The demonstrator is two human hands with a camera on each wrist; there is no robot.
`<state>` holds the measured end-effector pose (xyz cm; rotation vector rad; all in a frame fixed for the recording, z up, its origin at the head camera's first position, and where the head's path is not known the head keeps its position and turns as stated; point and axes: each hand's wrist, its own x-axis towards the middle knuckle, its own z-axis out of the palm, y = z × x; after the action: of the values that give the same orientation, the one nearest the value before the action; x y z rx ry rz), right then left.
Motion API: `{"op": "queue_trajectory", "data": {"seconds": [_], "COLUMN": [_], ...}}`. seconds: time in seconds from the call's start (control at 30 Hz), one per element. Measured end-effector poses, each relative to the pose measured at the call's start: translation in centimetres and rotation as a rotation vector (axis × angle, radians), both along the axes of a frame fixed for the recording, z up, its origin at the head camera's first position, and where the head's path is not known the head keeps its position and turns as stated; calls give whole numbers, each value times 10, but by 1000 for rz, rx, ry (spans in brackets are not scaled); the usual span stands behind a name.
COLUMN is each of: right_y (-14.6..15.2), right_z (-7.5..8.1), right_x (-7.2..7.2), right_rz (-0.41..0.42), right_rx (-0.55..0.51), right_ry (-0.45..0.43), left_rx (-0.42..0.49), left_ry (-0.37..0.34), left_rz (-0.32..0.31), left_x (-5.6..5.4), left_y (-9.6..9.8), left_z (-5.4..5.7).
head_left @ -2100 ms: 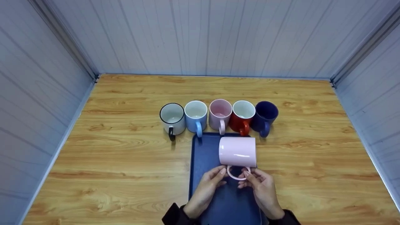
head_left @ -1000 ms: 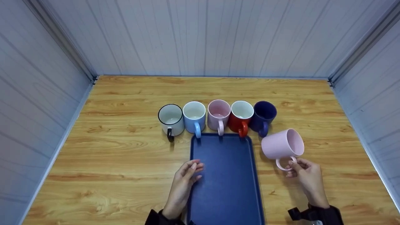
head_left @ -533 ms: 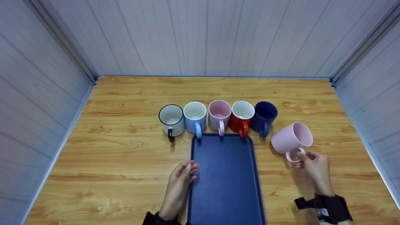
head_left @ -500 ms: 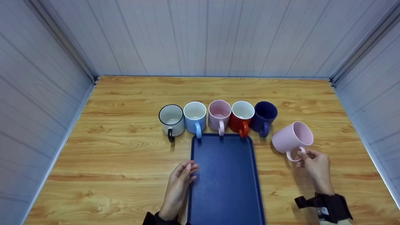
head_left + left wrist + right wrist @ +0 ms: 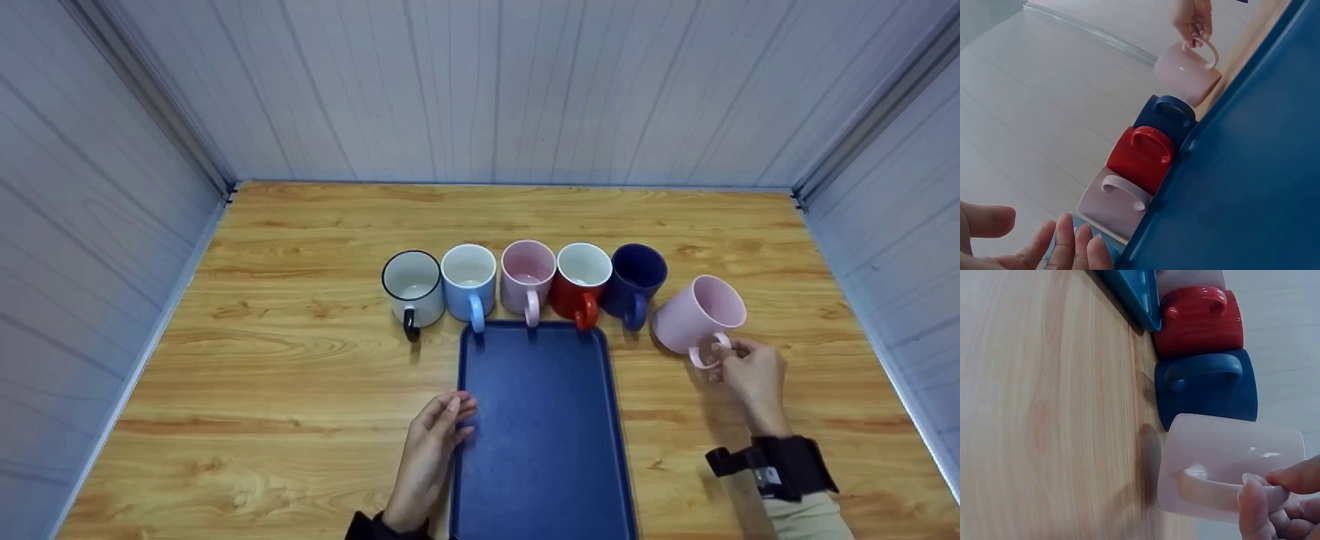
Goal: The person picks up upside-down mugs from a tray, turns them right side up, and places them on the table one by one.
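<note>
A pink mug (image 5: 688,324) hangs tilted at the right end of a row of mugs, its mouth turned up and to the right. My right hand (image 5: 752,375) pinches its handle between thumb and fingers. In the right wrist view, the pink mug (image 5: 1224,464) is close beside the dark blue mug (image 5: 1207,388), with its shadow on the wood. My left hand (image 5: 431,442) holds nothing; its fingers are relaxed over the left edge of the dark blue tray (image 5: 544,435).
Left of the dark blue mug stand a red mug (image 5: 579,289), another pink mug (image 5: 525,281), a light blue mug (image 5: 469,289) and a white mug with black rim (image 5: 414,289). Their handles face me. White panel walls (image 5: 495,90) enclose the wooden table (image 5: 285,375).
My right hand has carried the pink mug from over the tray to the right, then forward beside the dark blue mug, tipping it more upright. My left hand has left the mug and drawn back left.
</note>
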<state>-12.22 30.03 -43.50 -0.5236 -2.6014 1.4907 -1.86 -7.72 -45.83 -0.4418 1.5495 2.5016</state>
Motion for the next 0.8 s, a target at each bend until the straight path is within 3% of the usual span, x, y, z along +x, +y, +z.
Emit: {"op": "queue_trajectory", "data": {"seconds": [0.27, 0.8], "right_y": [-4, -4], "right_z": [-4, -7], "right_x": [-14, -30], "right_rz": [22, 39], "right_rx": [233, 349], "right_ry": [62, 73], "left_rx": [2, 0], "left_ry": [14, -11], "left_rz": [-8, 3], "left_x": [1, 1], "left_y": [-2, -1], "left_z": [-2, -3]}}
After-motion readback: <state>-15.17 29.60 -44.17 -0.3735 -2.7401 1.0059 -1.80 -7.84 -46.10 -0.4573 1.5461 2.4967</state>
